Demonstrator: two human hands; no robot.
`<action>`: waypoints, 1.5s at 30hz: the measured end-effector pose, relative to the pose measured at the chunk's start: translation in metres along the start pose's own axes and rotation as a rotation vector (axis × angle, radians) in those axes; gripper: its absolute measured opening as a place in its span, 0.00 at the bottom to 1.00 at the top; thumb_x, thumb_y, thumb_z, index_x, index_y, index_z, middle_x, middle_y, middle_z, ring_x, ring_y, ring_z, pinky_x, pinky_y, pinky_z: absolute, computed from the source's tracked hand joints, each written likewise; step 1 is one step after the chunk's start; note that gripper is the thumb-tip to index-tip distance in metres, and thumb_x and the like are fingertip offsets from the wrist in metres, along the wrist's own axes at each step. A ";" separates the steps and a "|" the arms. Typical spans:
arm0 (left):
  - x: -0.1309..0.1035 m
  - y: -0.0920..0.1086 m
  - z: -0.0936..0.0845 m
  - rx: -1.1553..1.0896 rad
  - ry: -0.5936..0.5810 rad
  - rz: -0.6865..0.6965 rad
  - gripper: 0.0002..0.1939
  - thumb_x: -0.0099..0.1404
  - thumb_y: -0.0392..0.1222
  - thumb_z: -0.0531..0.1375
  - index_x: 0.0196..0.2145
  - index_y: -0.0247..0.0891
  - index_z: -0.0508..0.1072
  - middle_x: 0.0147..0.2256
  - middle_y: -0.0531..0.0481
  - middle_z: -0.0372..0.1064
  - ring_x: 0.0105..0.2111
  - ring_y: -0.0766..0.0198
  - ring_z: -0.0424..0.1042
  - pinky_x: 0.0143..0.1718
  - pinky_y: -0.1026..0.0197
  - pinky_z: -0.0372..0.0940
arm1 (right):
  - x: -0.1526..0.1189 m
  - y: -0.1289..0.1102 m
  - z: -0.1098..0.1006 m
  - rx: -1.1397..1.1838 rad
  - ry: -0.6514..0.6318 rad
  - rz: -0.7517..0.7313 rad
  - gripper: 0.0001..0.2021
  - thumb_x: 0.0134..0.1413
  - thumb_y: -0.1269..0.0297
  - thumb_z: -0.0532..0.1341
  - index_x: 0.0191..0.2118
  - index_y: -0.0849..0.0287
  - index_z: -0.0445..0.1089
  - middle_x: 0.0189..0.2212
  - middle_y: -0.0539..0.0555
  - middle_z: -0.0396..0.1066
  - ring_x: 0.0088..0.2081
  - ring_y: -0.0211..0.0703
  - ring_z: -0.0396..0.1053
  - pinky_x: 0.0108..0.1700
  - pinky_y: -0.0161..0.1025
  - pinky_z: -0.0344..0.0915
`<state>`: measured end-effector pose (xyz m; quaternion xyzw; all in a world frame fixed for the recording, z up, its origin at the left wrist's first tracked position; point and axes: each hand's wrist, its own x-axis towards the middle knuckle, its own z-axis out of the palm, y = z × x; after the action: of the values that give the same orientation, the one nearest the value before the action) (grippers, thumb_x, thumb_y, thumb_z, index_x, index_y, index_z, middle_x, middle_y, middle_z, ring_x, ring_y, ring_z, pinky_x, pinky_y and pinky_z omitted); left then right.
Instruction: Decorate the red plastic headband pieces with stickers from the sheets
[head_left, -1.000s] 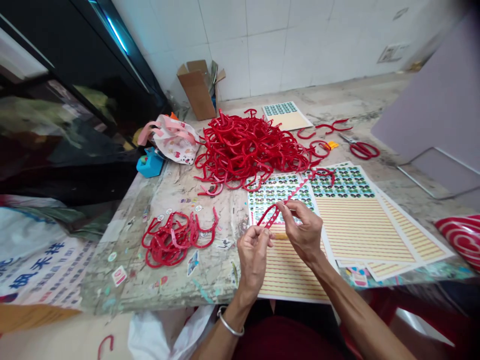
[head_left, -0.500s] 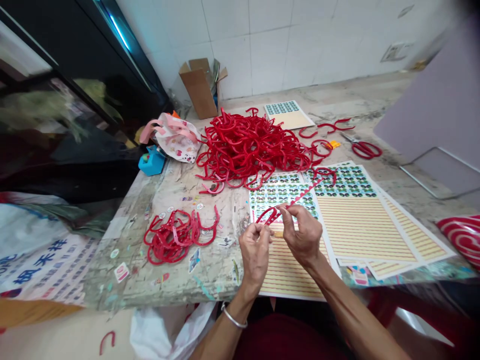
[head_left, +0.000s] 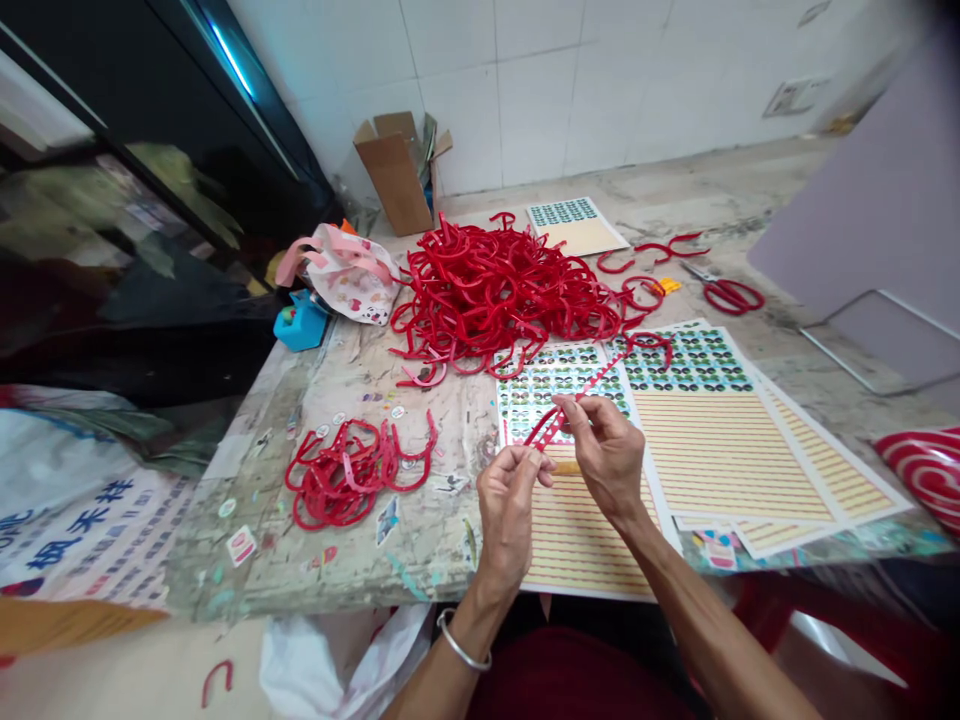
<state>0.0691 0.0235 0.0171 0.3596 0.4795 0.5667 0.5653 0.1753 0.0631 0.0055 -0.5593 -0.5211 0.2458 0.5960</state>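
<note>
Between my two hands, above a printed sheet, is a thin curved red band with a narrow red strip dotted in white lying along it. My left hand is closed, thumb and fingers pinching the near end of the band and strip. Higher and to the right, my right hand pinches the dotted strip against the band, thumb and forefinger pressed together. The strip's free end sticks out past the right fingers toward the back. Fingertips partly hide the band.
A large heap of red bands fills the table's middle; a smaller pile lies left. Printed sheets overlap on the right, with red-handled scissors behind. A cloth bag, blue tape dispenser and cardboard box stand back left.
My right fingers have shifted slightly up along the band, and the strip's white dots now show between the hands. The left hand has barely moved.
</note>
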 end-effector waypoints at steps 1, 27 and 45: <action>0.000 0.001 0.000 -0.011 -0.002 -0.006 0.10 0.61 0.42 0.57 0.25 0.35 0.71 0.25 0.50 0.70 0.29 0.66 0.68 0.39 0.62 0.60 | 0.000 0.001 0.000 0.025 -0.005 0.011 0.09 0.56 0.58 0.58 0.33 0.59 0.69 0.29 0.52 0.72 0.30 0.40 0.71 0.31 0.36 0.72; 0.001 0.018 0.002 0.214 -0.269 0.009 0.08 0.62 0.39 0.54 0.35 0.37 0.72 0.29 0.51 0.68 0.29 0.66 0.64 0.33 0.66 0.59 | -0.021 -0.010 -0.017 -0.123 -0.142 -0.276 0.06 0.50 0.72 0.61 0.34 0.56 0.73 0.37 0.55 0.75 0.41 0.46 0.72 0.42 0.44 0.73; -0.008 0.008 -0.005 0.393 -0.188 0.125 0.07 0.65 0.41 0.53 0.34 0.37 0.68 0.28 0.53 0.64 0.27 0.68 0.62 0.31 0.67 0.57 | -0.004 -0.009 -0.010 0.424 -0.186 0.366 0.16 0.42 0.63 0.68 0.41 0.58 0.71 0.38 0.55 0.75 0.41 0.47 0.73 0.36 0.41 0.75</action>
<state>0.0628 0.0155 0.0240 0.5431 0.5028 0.4604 0.4901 0.1808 0.0530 0.0141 -0.4820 -0.4012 0.5027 0.5950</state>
